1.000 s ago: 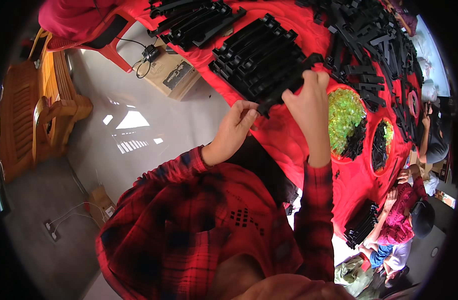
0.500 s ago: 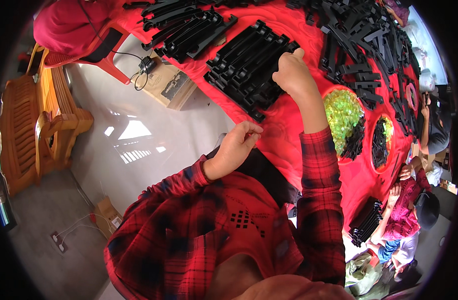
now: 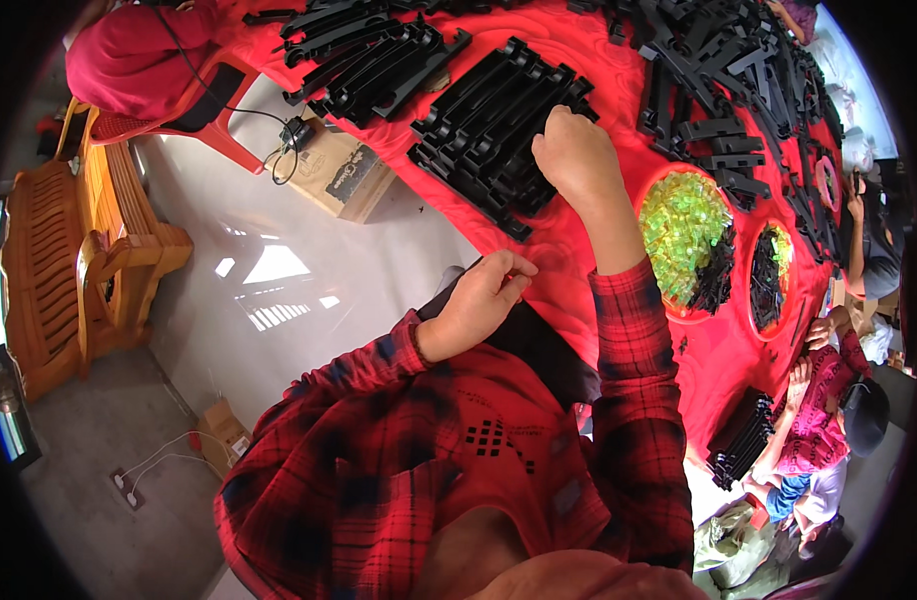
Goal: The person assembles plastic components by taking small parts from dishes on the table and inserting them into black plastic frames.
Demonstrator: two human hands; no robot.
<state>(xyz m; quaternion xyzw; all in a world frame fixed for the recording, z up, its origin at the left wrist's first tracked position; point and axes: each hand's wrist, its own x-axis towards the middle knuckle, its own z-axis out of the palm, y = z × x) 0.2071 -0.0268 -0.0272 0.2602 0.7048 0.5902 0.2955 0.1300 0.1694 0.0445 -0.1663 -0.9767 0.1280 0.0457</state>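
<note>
A stack of long black plastic strips (image 3: 494,120) with notched ends lies side by side on the red-covered table in front of me. My right hand (image 3: 581,158) hangs at the right end of this stack with its fingers curled and closed. Whatever they pinch, if anything, is hidden by the hand. Lower down, by the table's near edge, my left hand (image 3: 476,305) is apart from the strips. Its fingers are bent toward the thumb, and anything between them is too small to make out.
To the right stand a round tub of yellow-green clear pieces and small black parts (image 3: 684,230) and a smaller similar tub (image 3: 769,285). More black strips (image 3: 729,80) are heaped beyond. A co-worker (image 3: 824,410) sits at right. A cardboard box (image 3: 344,175) stands on the floor.
My right hand has drawn slightly left and down along the stack's right end, its raised finger now curled in. My left hand has shifted slightly right.
</note>
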